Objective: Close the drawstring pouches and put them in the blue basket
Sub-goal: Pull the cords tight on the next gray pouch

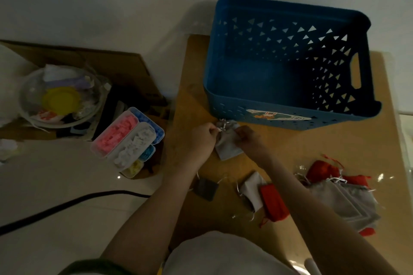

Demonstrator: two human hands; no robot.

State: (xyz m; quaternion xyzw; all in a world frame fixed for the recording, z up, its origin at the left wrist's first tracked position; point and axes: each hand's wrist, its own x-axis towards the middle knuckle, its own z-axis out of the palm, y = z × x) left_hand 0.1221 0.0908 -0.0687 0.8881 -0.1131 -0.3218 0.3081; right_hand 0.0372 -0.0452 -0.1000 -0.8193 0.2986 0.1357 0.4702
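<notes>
A grey drawstring pouch (228,145) lies on the wooden table (279,147) just in front of the blue basket (290,116). My left hand (204,138) pinches its silver strings at the pouch's left top. My right hand (249,138) grips the pouch's right side. The basket looks empty inside. Closer to me lie a dark grey pouch (205,187), a white pouch (252,190) and a red pouch (273,203). A heap of grey and red pouches (342,194) sits at the right.
On the floor to the left stand a compartment box (127,140) with pink, white and blue pieces, a clear bowl (60,98) of odds and ends, and cardboard (116,67). A black cable (67,205) crosses the floor. A white wall rises behind the basket.
</notes>
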